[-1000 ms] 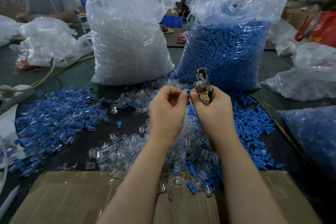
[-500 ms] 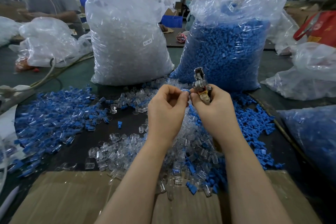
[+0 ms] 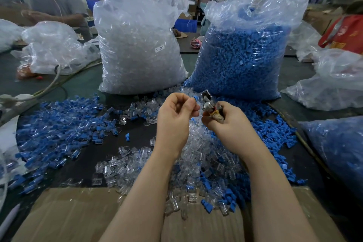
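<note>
My right hand (image 3: 228, 124) grips a small metal tool (image 3: 208, 103) with a wrapped handle, its tip pointing up. My left hand (image 3: 175, 113) pinches a small blue plastic piece (image 3: 195, 98) between thumb and fingers, right beside the tool's head. Both hands hover above a heap of clear plastic caps (image 3: 198, 163) mixed with blue pieces. A spread of assembled blue-and-clear parts (image 3: 59, 133) lies to the left on the dark table.
Two tall plastic bags stand behind: one of clear caps (image 3: 137, 45), one of blue pieces (image 3: 241, 59). Loose blue pieces (image 3: 275, 135) lie at right. More bags (image 3: 334, 88) sit right and left. Cardboard (image 3: 68, 216) covers the near edge. A person (image 3: 53, 4) works at far left.
The left hand has shifted slightly away from the tool, still pinching the blue piece. The right hand has tilted the tool a little and dropped slightly.
</note>
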The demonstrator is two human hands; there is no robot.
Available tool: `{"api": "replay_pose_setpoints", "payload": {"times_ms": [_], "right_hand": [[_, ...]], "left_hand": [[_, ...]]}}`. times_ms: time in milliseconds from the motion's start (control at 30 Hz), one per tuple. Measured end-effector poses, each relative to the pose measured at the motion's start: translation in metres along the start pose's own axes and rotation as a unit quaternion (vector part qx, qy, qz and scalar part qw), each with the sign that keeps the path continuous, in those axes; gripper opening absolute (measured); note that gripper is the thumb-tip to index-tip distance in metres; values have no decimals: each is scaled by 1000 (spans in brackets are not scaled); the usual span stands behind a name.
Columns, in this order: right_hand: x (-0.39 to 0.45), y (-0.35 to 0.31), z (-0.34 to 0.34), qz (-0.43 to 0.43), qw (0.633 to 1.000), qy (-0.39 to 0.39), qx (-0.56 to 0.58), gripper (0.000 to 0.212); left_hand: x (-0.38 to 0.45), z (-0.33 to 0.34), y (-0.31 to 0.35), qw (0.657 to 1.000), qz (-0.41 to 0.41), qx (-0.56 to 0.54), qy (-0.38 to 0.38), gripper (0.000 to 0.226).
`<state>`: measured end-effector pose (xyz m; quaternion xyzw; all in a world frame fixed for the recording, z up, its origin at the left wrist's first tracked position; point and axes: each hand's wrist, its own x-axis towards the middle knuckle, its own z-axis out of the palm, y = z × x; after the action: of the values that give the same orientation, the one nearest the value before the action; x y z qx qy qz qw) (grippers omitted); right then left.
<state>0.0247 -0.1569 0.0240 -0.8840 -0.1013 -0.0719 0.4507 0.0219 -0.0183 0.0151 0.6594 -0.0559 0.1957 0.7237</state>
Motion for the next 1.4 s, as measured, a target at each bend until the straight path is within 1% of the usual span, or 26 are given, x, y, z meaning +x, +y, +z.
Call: {"api": "replay_pose_setpoints", "payload": {"times_ms": [267,433,567,833,933,1000,1033,1067,1100,1167,1200,1300,1400], "right_hand": [[0,0,0,-3,999,-30,19,15],[0,2,1,-17,1000,-24,5,16],[1,4,2,-20,999,-23,-11,12],[1,4,3,-30,999,-23,-28,11],[1,4,4,-31,999,-17,-35,12],[2,4,4,-27,998,-8,-60,17],[2,5,5,-22,997,-3,-73,21],[2,6,5,-15,997,4,-80,23],[3,8,4,-7,996,11,-84,24],[4,11,2,9,995,23,-97,24],[4,13,0,14,994,28,-105,23],[4,18,-4,27,992,41,-119,17],[4,22,-6,41,990,46,-130,17]], "left_hand": [[0,1,-2,999,21,13,-32,13],[1,0,-3,999,24,9,-45,15],[1,-1,-3,999,24,10,-48,15],[-1,1,-2,999,16,7,-43,17],[-1,2,-1,999,-5,4,-36,14],[2,-1,-2,999,-47,-26,-8,13],[4,-5,-2,995,-79,-56,17,12],[7,-11,-2,986,-122,-98,53,10],[11,-19,-2,968,-172,-156,99,8],[18,-41,-2,907,-253,-274,198,6],[20,-53,-3,878,-272,-313,240,6],[25,-86,-3,810,-277,-401,326,6],[25,-111,-4,761,-278,-443,384,10]]}}
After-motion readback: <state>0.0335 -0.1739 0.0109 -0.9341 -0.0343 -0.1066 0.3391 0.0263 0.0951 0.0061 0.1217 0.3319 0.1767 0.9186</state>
